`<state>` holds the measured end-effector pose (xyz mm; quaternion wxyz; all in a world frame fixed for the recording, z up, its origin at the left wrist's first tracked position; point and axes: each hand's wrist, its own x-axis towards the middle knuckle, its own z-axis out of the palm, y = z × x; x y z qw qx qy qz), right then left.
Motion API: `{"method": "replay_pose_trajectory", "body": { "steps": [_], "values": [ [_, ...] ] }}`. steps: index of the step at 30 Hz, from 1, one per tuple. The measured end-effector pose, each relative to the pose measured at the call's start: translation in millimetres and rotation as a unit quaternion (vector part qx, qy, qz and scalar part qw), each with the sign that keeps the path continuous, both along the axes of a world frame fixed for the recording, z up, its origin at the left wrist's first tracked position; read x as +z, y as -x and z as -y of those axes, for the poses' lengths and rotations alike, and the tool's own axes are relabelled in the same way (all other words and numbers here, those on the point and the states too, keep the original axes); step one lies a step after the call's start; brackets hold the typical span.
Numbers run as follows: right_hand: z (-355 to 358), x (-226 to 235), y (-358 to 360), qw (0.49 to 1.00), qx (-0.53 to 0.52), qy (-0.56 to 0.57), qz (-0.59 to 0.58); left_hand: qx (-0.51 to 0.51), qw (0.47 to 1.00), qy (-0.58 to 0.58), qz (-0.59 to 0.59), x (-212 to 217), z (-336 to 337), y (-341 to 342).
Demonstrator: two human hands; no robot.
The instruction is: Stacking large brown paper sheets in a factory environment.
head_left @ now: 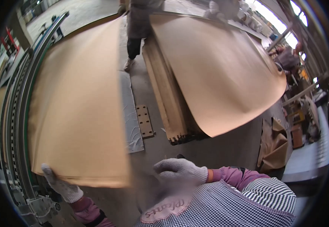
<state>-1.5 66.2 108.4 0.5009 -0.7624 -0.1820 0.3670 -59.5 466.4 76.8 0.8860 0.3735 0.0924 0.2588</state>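
A large, thin tan sheet (81, 106), of paper or veneer, lies at the left, its right edge blurred. My left hand (64, 187), in a light knitted glove, grips its near left corner, with the thumb on top and the other fingers hidden under it. In front of my apron is my right hand (179, 168), gloved too. It is apart from the sheets, its fingers curled in and nothing visible in them. A second tan sheet (225, 72) lies at the right over a stack of boards (166, 94), its near right corner bowed.
Along the left runs a metal rail (19, 113) of a machine. A person (143, 22) stands at the far side between the sheets; another person (287, 58) is at the far right sheet edge. A perforated plate (145, 121) and crumpled brown material (273, 145) lie on the floor.
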Motion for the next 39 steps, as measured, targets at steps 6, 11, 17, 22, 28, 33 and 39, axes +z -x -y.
{"method": "replay_pose_trajectory", "body": {
  "steps": [6, 11, 17, 22, 28, 33, 39],
  "values": [
    [159.5, 36.0, -36.8, 0.814, -0.053, 0.047, 0.577, 0.003, 0.999, 0.038, 0.016, 75.5, 98.4, -38.6],
    [246.8, -2.9, -88.9, 0.749, -0.113, 0.201, 0.622, -0.166, 0.986, -0.008, 0.024, 60.8, 136.1, -17.4],
    [272.9, -88.8, -102.2, 0.76, 0.169, 0.242, 0.58, -0.044, 0.995, -0.045, -0.078, 75.1, 227.4, -36.8],
    [263.7, -78.9, -100.4, 0.791, 0.169, 0.156, 0.567, -0.039, 0.994, -0.044, -0.096, 106.7, 285.8, -28.0],
    [222.1, -79.3, -57.4, 0.968, 0.106, -0.067, 0.217, -0.129, 0.961, -0.114, -0.215, 112.8, 363.0, -30.1],
    [179.7, 0.7, -14.5, 0.97, -0.072, -0.207, -0.102, -0.276, 0.91, -0.143, -0.273, 124.5, 393.8, -22.8],
    [212.9, 30.5, -7.6, 0.911, -0.207, -0.326, -0.147, -0.344, 0.904, 0.066, -0.245, 30.5, 404.9, -27.0]
  ]
}}
